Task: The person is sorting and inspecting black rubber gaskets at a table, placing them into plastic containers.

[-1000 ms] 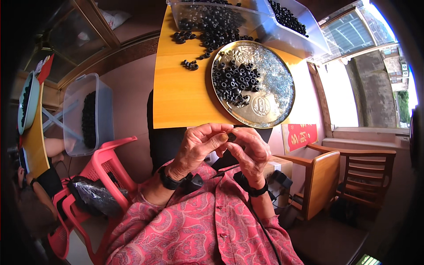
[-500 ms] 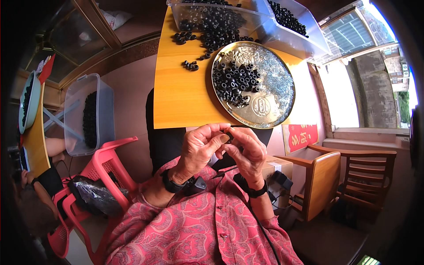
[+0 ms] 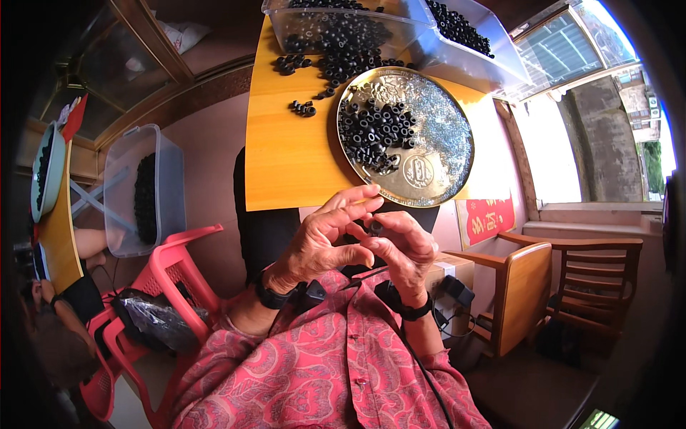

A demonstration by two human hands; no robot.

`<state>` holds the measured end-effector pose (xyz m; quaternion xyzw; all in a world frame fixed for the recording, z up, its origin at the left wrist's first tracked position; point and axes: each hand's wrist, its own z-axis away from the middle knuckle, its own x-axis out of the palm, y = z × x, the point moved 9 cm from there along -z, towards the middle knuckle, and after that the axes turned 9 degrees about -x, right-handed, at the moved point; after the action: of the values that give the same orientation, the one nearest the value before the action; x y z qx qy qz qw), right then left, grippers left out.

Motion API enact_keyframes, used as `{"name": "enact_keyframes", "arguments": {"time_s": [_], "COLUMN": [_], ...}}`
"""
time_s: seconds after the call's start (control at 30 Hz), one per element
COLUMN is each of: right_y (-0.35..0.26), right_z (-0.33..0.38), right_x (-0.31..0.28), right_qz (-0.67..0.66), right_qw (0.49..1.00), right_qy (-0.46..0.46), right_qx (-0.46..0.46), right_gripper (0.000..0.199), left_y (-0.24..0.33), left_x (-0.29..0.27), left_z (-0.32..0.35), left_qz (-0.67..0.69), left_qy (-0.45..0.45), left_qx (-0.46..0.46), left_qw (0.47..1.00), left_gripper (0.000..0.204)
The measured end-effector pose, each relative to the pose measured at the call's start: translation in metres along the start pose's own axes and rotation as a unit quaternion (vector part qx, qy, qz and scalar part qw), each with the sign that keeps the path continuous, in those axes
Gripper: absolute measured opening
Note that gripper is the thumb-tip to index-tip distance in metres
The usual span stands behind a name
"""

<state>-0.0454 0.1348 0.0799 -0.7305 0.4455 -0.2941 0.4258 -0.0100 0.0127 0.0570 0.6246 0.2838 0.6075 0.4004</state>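
Observation:
My left hand (image 3: 323,239) and my right hand (image 3: 402,247) meet just below the near edge of the yellow table (image 3: 286,157). Their fingertips pinch one small black ring (image 3: 374,228) between them. Ahead lies a round metal tray (image 3: 436,146) with a heap of the same black rings (image 3: 375,129) on its left half. More black rings (image 3: 336,50) are scattered loose on the table behind the tray. Both wrists wear dark bands, and my sleeves are red patterned cloth.
Two clear plastic bins (image 3: 400,28) of black rings stand at the table's far end. A clear tub (image 3: 136,189) with dark parts sits left, over red plastic stools (image 3: 171,279). Wooden chairs (image 3: 564,279) stand right. Another person (image 3: 50,336) is at lower left.
Both hands stay together in the same place. The fingers have shifted slightly around the small black ring.

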Motion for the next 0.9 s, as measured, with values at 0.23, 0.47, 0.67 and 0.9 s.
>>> {"name": "enact_keyframes", "arguments": {"time_s": [0.23,0.47,0.67,0.9], "right_y": [-0.008,-0.004,0.004,-0.016], "right_z": [0.003,0.003,0.006,-0.001], "right_x": [-0.003,-0.001,-0.008,-0.01], "right_qz": [0.021,-0.054,-0.089,0.132], "right_qw": [1.0,0.997,0.994,0.988], "right_qy": [0.001,0.051,0.062,-0.038], "right_qx": [-0.017,0.014,0.031,-0.067], "right_gripper": [0.027,0.021,0.023,0.031], "left_y": [0.006,0.02,0.01,-0.01], "left_x": [0.01,0.014,0.013,0.005], "left_z": [-0.003,-0.002,-0.004,-0.005], "left_qz": [-0.163,-0.175,-0.176,-0.047], "left_qy": [-0.023,0.02,0.036,0.003], "left_qx": [0.02,0.072,0.055,-0.022], "left_qw": [0.986,0.982,0.982,0.999], "left_gripper": [0.057,0.051,0.052,0.048]}}
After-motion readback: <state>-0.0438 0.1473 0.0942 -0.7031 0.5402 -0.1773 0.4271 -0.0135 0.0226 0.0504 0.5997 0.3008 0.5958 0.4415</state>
